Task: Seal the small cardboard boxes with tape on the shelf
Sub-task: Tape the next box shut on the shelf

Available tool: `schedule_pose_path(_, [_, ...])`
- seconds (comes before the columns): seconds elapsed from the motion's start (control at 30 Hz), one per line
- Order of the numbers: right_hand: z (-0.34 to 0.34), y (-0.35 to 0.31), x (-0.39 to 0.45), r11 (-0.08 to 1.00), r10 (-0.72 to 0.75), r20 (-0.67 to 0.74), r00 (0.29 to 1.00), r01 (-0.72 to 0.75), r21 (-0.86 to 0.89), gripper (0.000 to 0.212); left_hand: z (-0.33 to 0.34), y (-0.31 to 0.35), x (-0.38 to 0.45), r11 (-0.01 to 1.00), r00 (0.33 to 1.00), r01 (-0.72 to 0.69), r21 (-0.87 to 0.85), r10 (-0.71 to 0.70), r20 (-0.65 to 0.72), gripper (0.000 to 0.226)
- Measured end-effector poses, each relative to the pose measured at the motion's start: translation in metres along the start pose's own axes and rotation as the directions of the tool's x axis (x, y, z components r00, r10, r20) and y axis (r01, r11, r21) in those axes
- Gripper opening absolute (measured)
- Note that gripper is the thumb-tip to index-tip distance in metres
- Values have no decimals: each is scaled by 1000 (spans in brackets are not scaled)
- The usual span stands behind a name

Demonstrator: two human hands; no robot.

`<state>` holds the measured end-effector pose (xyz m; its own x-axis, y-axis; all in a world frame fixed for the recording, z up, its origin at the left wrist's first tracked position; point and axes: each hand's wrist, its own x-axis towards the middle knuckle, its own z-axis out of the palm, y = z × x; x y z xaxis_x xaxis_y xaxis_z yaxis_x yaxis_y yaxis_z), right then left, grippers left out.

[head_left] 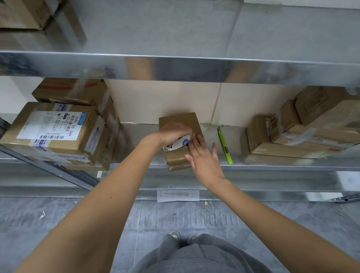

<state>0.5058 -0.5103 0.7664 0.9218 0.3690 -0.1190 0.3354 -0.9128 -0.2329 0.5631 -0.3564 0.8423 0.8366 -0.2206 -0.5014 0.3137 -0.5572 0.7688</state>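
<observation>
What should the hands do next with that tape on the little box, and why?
Probably draw the tape roll further back across the top of the small box. The left hand has its grip on the roll, sitting on the box's near part, and the right hand lies flat on the near edge, seemingly pressing tape down. The far part of the top looks bare.

A green utility knife (224, 147) lies near labelled parcels (53, 132).
</observation>
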Motion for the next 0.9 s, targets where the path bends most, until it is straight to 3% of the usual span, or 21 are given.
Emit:
schedule_pose_path(0.07, [-2, 6, 4, 989, -2, 1, 1000, 2, 145, 53, 0, 0, -4, 999, 1000, -15, -41, 14, -27, 30])
schedule_pose_path(0.13, [-13, 6, 8, 884, 62, -97, 993, -9, 468, 42, -1, -3, -9, 996, 996, -61, -68, 56, -69, 19])
schedule_pose_path(0.17, [-22, 5, 9, 777, 162, -150, 975, -32, 629, 35, 0, -6, -12, 993, 992, -89, -75, 82, -92, 17])
schedule_pose_path(0.23, [-44, 0, 12, 497, 349, -90, 933, -103, 861, 24, 4, -11, -20, 980, 982, -150, -132, 132, -133, 19])
schedule_pose_path(0.27, [-53, -2, 14, 380, 368, -42, 929, -109, 919, 22, 6, -11, -25, 968, 975, -183, -172, 156, -160, 21])
schedule_pose_path(0.33, [-69, -6, 16, 274, 339, -7, 941, -92, 957, 22, 12, -6, -38, 940, 951, -257, -224, 204, -232, 22])
schedule_pose_path(0.47, [-86, -14, 16, 339, 382, -92, 920, -47, 940, 12, 19, 5, -53, 891, 911, -367, -268, 285, -299, 19])
schedule_pose_path(0.57, [-98, -18, 15, 345, 401, -161, 902, 14, 938, 25, 20, 8, -57, 872, 893, -402, -278, 307, -328, 16])
schedule_pose_path(0.63, [-104, -21, 13, 317, 423, -171, 890, 32, 948, 26, 21, 8, -58, 860, 880, -425, -284, 319, -351, 12])
schedule_pose_path(0.73, [-111, -24, 12, 237, 442, -138, 887, 34, 971, 20, 25, 8, -62, 840, 864, -453, -297, 333, -377, 24])
schedule_pose_path(0.9, [-120, -23, 9, 398, 405, -211, 890, 36, 916, 21, 29, 8, -61, 821, 878, -430, -375, 284, -386, 51])
